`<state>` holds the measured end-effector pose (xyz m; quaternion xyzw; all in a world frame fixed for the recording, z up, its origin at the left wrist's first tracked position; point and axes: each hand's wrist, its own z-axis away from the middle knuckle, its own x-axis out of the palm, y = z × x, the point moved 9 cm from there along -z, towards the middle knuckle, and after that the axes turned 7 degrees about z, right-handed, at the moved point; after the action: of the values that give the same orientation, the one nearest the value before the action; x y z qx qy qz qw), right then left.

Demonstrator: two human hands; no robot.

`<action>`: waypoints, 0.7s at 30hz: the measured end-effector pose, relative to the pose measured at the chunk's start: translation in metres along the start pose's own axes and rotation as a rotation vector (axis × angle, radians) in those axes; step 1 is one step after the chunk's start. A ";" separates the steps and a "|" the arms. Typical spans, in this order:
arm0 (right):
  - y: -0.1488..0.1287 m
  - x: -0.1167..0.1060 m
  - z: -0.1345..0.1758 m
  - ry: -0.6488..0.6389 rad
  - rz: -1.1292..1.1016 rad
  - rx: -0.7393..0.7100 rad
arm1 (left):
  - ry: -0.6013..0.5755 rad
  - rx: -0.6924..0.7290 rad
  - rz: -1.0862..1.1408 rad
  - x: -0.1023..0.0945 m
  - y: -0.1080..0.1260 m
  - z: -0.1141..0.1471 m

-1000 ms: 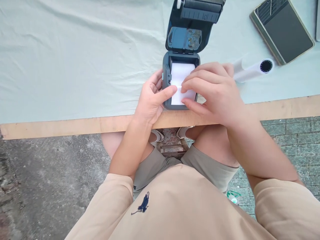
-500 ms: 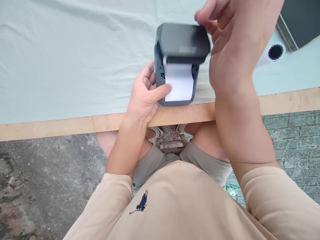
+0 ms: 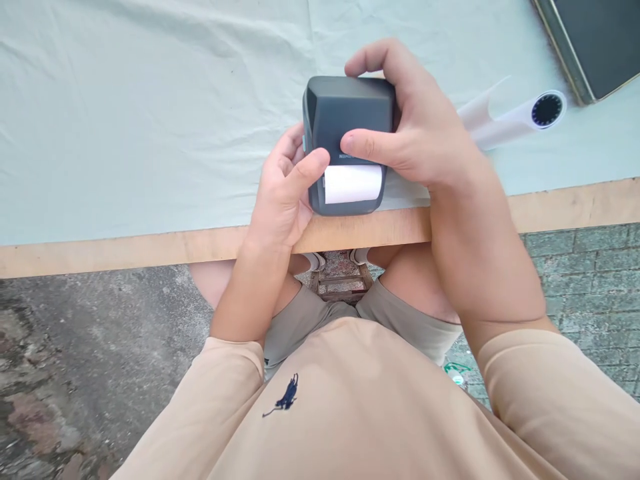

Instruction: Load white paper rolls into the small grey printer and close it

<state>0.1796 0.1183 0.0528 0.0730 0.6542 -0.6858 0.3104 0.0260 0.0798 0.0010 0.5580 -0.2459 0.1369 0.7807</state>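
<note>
Your right thumb covers part of the pale lettering on the lid point(image 3: 367, 103), so only its first letters can be read, and most of that hand's other fingers are hidden beyond the right side of the printer point(image 3: 313, 177). The lid is down, though you cannot tell whether it has latched. At the upper right, a dark tablet point(image 3: 610, 40) is cut off by the frame, and your right hand point(image 3: 417, 123) and forearm cover the near part of a loose white sheet point(image 3: 477, 113). Count two hands, one printer, one strip of white paper point(image 3: 353, 185), one white roll point(image 3: 515, 127) with a black end, and one tablet. The printer sits just above the middle of the frame, on the pale cloth point(image 3: 150, 127) close to the table's wooden edge point(image 3: 125, 250), the strip showing below its lid. Your left hand point(image 3: 283, 190) has hold of the printer's left side, thumb bent over the near left part and fingers along the wall. Your right hand is half open in a C over the upper right corner: thumb flat on the lid, forefinger curled at the far edge. You cannot tell whether its hidden fingers grip.
</note>
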 end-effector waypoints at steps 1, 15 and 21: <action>-0.001 0.000 0.001 0.008 -0.002 0.003 | 0.002 -0.001 0.010 0.002 0.001 0.000; -0.011 0.005 0.005 -0.099 -0.081 -0.186 | 0.031 0.011 -0.072 -0.018 -0.003 -0.009; -0.014 -0.002 0.011 -0.182 -0.017 -0.240 | 0.007 -0.023 -0.100 -0.022 -0.008 -0.016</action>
<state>0.1774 0.1076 0.0668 -0.0324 0.7014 -0.6089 0.3691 0.0144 0.0934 -0.0212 0.5601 -0.2163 0.0967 0.7938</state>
